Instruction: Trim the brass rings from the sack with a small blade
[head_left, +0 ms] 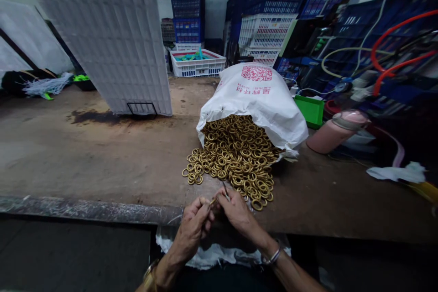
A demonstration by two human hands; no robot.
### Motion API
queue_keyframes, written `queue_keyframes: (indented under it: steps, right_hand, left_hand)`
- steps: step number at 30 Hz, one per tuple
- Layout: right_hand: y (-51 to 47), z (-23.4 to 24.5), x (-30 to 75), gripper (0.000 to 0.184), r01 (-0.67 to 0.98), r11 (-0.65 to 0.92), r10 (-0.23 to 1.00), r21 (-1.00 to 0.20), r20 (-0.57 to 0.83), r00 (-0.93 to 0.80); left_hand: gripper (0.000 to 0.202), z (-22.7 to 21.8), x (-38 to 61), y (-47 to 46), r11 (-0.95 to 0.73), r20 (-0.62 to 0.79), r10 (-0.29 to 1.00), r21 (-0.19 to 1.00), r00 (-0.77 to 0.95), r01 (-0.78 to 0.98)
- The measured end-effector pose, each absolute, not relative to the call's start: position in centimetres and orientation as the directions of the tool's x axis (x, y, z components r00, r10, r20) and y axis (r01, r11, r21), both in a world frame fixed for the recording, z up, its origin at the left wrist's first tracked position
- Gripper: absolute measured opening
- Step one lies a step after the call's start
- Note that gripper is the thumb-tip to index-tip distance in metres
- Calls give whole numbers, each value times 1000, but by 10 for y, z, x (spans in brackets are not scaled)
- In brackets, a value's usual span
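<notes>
A white sack (pixel 257 96) lies on its side on the brown workbench (pixel 85 159), spilling a heap of brass rings (pixel 232 155) toward me. Both hands meet at the bench's near edge, just below the heap. My left hand (pixel 193 224) has its fingers pinched together on a small brass ring (pixel 212 201). My right hand (pixel 237 212) is closed around a thin dark tool (pixel 225 190) whose tip sticks up between the fingers. The two hands touch at the fingertips.
A tall white ribbed panel (pixel 112 32) stands on the bench at back left. A green tray (pixel 310 110) and a pink cylinder (pixel 337 131) lie right of the sack. Stacked blue and white crates (pixel 267 18) fill the back. Red and white hoses (pixel 393 54) hang at right.
</notes>
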State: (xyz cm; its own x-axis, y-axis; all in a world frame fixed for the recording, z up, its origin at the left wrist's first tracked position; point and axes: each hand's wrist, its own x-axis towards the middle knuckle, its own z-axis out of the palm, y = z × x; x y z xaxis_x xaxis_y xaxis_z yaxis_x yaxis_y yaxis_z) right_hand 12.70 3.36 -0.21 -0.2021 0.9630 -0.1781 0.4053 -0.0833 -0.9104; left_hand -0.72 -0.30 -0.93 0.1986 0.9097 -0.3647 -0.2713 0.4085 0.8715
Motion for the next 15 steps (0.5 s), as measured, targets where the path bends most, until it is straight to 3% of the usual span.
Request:
queue_keyframes:
  steps: [3, 6, 15]
  right_hand:
    - [29, -3, 128, 15, 592, 124, 960, -797, -54, -274]
    - [22, -2, 127, 26, 680, 250, 924, -689, -40, -381]
    - [23, 0, 121, 30, 773, 305, 894, -556, -112, -433]
  left_hand:
    - [30, -6, -9, -1, 398, -359, 916, 872, 178, -287]
    - [31, -5, -11, 0, 385, -347, 922, 871, 172, -305]
    - [40, -5, -13, 1, 381, -361, 925, 873, 120, -304]
